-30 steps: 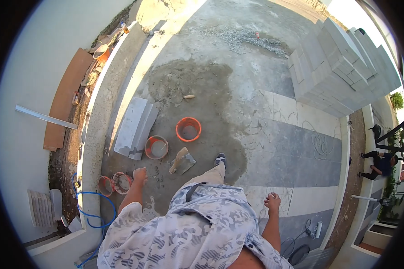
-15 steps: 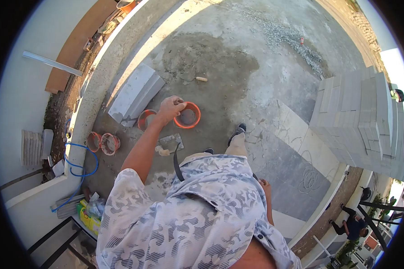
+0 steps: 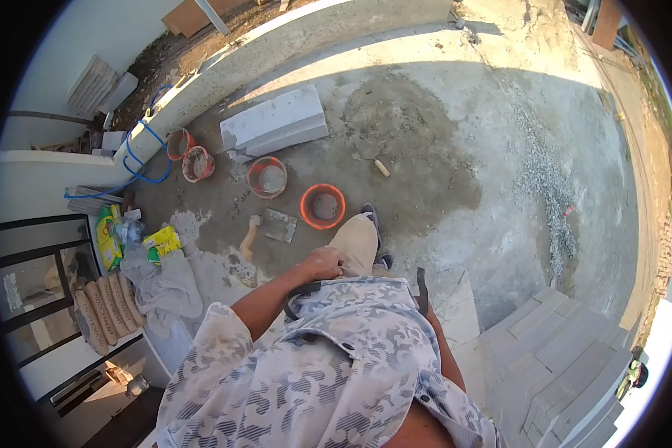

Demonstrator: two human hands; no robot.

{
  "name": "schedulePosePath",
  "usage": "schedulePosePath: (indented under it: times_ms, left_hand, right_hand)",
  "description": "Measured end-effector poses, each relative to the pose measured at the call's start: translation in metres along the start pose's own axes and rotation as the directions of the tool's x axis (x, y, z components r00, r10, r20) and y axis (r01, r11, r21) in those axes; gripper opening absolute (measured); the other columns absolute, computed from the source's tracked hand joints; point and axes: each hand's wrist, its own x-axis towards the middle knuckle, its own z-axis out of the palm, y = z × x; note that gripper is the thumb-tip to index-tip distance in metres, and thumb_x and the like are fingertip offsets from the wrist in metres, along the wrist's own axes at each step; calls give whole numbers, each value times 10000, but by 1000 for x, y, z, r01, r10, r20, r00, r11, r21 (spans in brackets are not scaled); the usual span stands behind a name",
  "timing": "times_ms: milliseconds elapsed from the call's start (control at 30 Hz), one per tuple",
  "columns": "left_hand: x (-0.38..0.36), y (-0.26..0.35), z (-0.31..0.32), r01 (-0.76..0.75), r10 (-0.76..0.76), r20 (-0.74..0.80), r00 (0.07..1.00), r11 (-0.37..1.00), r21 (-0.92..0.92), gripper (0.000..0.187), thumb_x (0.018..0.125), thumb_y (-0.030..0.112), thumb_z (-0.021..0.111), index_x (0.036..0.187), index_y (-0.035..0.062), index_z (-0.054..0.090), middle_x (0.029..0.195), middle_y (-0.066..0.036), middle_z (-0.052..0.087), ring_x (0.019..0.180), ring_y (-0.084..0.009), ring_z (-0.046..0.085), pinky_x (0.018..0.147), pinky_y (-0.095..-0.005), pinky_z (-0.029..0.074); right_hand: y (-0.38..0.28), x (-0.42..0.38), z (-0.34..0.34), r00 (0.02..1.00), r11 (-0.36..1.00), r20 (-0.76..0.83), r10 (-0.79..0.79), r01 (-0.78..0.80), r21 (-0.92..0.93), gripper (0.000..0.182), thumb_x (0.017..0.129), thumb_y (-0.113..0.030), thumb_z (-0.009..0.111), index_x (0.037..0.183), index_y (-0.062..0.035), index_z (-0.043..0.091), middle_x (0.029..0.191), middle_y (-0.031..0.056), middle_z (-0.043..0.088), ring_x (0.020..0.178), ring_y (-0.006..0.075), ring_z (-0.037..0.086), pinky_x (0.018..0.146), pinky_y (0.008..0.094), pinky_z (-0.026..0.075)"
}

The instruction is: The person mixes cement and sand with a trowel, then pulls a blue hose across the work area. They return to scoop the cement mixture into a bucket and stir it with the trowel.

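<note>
My left hand [image 3: 322, 263] is at the thigh of the beige trousers [image 3: 355, 243], its fingers curled closed against the cloth and seemingly pinching it. Of my right arm only the forearm shows, beside the patterned shirt [image 3: 328, 358]; its hand is hidden at the hip. In front of my feet stands an orange bucket [image 3: 341, 213] with grey material inside. A second bucket [image 3: 262, 188] stands left of it, also with grey contents. On the floor nearby lie a flat trowel [image 3: 279, 225] and, farther off, a tool with a light handle [image 3: 381, 168].
A pale block [image 3: 276, 119] lies beyond the buckets, near a low wall [image 3: 276, 51]. Two more dirty buckets [image 3: 198, 164] and a blue hose [image 3: 148, 134] are at left. Filled sacks [image 3: 106, 310] lie lower left. Stacked blocks [image 3: 552, 351] stand at right, gravel [image 3: 549, 187] beyond.
My left hand has moved from over the orange bucket's rim back to my trousers. My right hand has gone out of sight. The view has turned, and one leg has shifted.
</note>
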Motion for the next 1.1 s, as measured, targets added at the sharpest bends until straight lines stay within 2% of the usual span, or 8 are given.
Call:
schedulePosePath:
  times_ms: [133,167,267,433,533,667,867,1100]
  left_hand:
    - [50,-4,-26,31,-30,9,1000,993,-114,320,792,308,752,980,49,755,1068,-204,731,1057,-384,677,925,-468,526]
    - [62,-5,-39,18,-12,34,999,986,-167,315,788,305,756,971,48,751,1055,-199,733,1045,-385,680,912,-472,528]
    - [91,-11,-46,8,13,81,997,964,-265,288,780,276,768,957,50,741,972,-164,742,934,-340,701,824,-446,538]
    - [88,4,-67,132,-70,145,987,866,-483,259,791,234,749,984,61,746,925,-112,746,848,-243,692,774,-384,536]
    - [91,7,-44,3,-8,-4,1000,722,-692,206,866,190,728,982,19,725,806,-77,690,735,-172,607,700,-363,499]
    - [87,36,-53,82,-141,-13,990,648,-758,191,867,177,747,979,25,726,808,-47,694,748,-152,605,699,-357,488]
    - [94,86,-44,165,-341,3,940,445,-880,196,889,226,756,964,46,740,826,-24,711,768,-142,607,711,-341,490]
    - [116,121,-27,170,-456,-43,889,415,-894,304,875,288,775,1034,31,751,907,-74,743,839,-165,658,781,-335,529]
  right_hand:
    - [-57,86,-56,994,957,109,8,24,-291,292,846,-249,714,907,37,727,797,208,719,802,343,721,746,435,527]
    - [-103,91,-67,998,946,26,64,-53,-321,255,825,-211,721,861,41,696,787,232,702,762,352,704,721,427,523]
    - [-191,115,-103,996,904,-75,40,-68,-422,157,890,-126,690,843,23,699,730,62,674,679,113,573,641,323,484]
    - [-266,145,-153,955,930,125,269,-224,-292,172,914,-140,670,868,26,685,720,14,632,634,89,519,588,286,433]
    - [-321,154,-165,905,911,249,345,-258,-323,143,921,-112,656,894,27,678,742,24,645,643,80,529,585,292,439]
    - [-329,206,-184,882,853,421,210,44,-519,130,910,-62,647,926,55,699,766,65,685,678,113,581,639,316,485]
    - [-374,278,-211,775,823,521,357,3,-567,193,912,-96,677,951,91,701,781,83,704,683,129,595,646,316,491]
    - [-359,322,-240,728,798,594,344,106,-593,205,919,-113,683,976,83,705,830,106,719,729,139,619,687,321,501]
